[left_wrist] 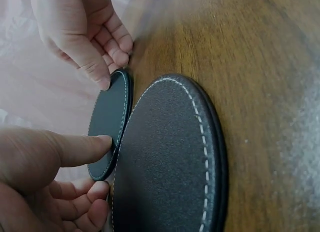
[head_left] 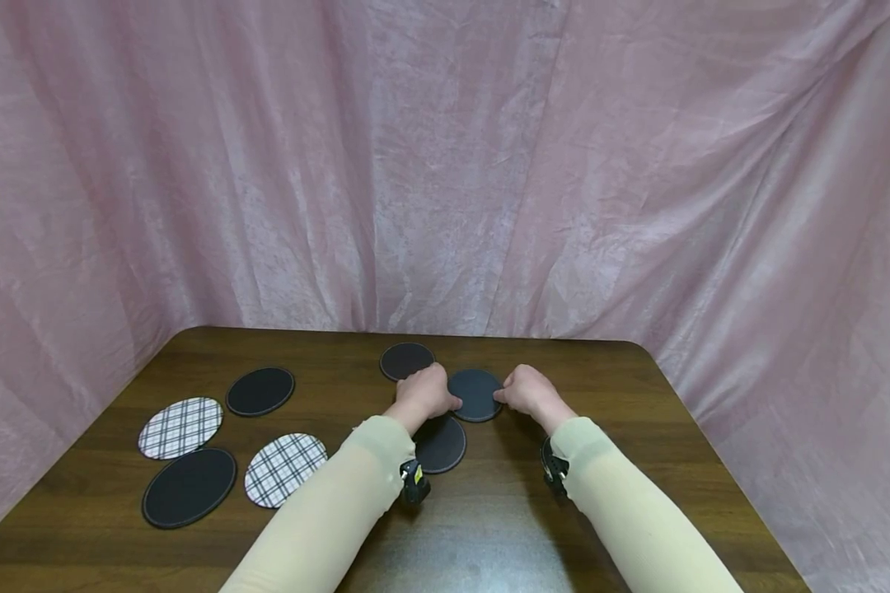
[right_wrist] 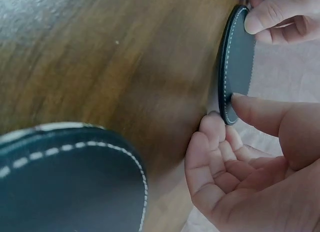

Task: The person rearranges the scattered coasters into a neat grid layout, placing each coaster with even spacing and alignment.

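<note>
- So, progress: I'd call it partway. One blue-black stitched round coaster point(head_left: 475, 394) is in both hands at the mid-back of the table, so handling that one isn't finished.
- Grip: the left hand point(head_left: 425, 390) pinches its left edge, thumb on top. The right hand point(head_left: 526, 390) has the opposite edge the same way. Neither has let go. Can't tell whether it's fully off the wood.
- Out of the hands: a dark brown coaster point(head_left: 440, 445) lies flat just in front of the left hand, and a black coaster point(head_left: 405, 361) lies just behind it. The right wrist view also has a stitched dark coaster point(right_wrist: 75, 187) near that wrist (mostly cut off, so no clue about the rest of it).
- Off to the left, four more lie spread flat: two plaid coasters point(head_left: 181, 428) point(head_left: 286, 470) and two plain black coasters point(head_left: 260, 391) point(head_left: 189, 488). No stack that I can see.
- Surface: brown wood-grain table point(head_left: 675, 469), rounded back corners, glossy enough to throw a pale glare at the front.
- Room: just a shiny pink curtain point(head_left: 445, 165) hanging in folds behind and along both sides. Nothing past it shows.
</note>
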`<action>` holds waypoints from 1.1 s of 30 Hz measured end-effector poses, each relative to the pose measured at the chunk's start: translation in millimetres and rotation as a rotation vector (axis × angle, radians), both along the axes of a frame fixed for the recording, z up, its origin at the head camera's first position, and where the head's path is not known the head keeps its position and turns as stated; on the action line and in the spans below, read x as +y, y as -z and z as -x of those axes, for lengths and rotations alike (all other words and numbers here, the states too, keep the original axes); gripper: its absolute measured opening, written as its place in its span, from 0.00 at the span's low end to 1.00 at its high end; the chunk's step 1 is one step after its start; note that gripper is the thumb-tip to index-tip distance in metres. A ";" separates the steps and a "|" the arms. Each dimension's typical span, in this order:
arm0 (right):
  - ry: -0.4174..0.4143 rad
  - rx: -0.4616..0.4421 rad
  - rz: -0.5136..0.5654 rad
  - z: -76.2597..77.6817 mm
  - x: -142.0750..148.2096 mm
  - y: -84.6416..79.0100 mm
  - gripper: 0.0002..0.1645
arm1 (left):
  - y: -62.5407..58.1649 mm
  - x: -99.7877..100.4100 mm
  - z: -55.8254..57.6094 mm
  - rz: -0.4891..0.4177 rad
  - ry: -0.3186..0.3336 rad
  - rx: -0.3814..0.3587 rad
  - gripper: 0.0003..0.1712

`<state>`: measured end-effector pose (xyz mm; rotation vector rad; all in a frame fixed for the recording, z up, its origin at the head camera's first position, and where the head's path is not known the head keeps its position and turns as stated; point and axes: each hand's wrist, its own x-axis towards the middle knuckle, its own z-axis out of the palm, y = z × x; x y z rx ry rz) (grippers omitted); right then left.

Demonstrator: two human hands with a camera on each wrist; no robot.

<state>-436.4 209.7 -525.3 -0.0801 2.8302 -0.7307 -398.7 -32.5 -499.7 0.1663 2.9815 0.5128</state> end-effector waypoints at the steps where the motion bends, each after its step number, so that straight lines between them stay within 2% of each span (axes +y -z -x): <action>1: -0.007 0.007 0.014 -2.9 -0.2 -1.6 0.28 | 0.0 -0.2 -0.9 -0.009 -0.003 0.005 0.34; 3: -0.009 0.005 0.034 -9.5 -1.3 -6.8 0.28 | 0.5 -1.1 -1.7 -0.022 -0.008 0.012 0.36; 6: -0.013 0.052 0.062 -23.7 -2.6 -16.8 0.27 | 1.5 -2.2 -3.3 -0.039 -0.012 0.026 0.38; 8: 0.000 0.058 0.080 -39.2 -7.4 -35.1 0.27 | 2.3 -3.2 -3.9 -0.049 -0.009 0.039 0.38; 11: 0.019 0.070 0.119 -71.2 -17.0 -70.7 0.29 | 2.9 -4.4 -5.2 -0.068 0.005 0.064 0.37; 13: 0.036 0.057 0.137 -94.0 -23.9 -93.6 0.25 | 3.4 -5.2 -5.9 -0.079 0.016 0.081 0.36; 14: 0.044 0.061 0.146 -100.0 -25.1 -98.2 0.24 | 4.1 -5.5 -6.3 -0.082 0.020 0.090 0.35; 16: 0.056 0.059 0.153 -107.7 -26.5 -103.4 0.20 | 5.8 -6.0 -7.7 -0.087 0.028 0.107 0.35; 19: 0.070 0.038 0.181 -105.3 -21.6 -98.5 0.15 | 8.3 -5.9 -11.0 -0.098 0.039 0.133 0.34; 20: 0.038 0.057 0.213 -93.6 -12.0 -82.3 0.16 | 9.4 -5.8 -12.0 -0.106 0.043 0.139 0.34; 23: 0.031 0.049 0.241 -95.4 -6.2 -80.2 0.14 | 12.3 -5.0 -15.2 -0.126 0.057 0.147 0.33; 26: 0.028 0.064 0.259 -107.0 -5.3 -86.4 0.16 | 15.7 -4.6 -17.2 -0.138 0.067 0.148 0.31; 27: 0.060 0.044 0.246 -121.3 -12.3 -102.7 0.16 | 16.5 -4.5 -18.4 -0.142 0.071 0.148 0.30; 30: 0.056 0.061 0.243 -131.0 -10.8 -107.2 0.17 | 16.8 -4.0 -23.4 -0.156 0.084 0.153 0.29; 33: 0.045 0.074 0.226 -136.3 -8.8 -108.2 0.18 | 12.0 -3.3 -32.9 -0.173 0.104 0.148 0.29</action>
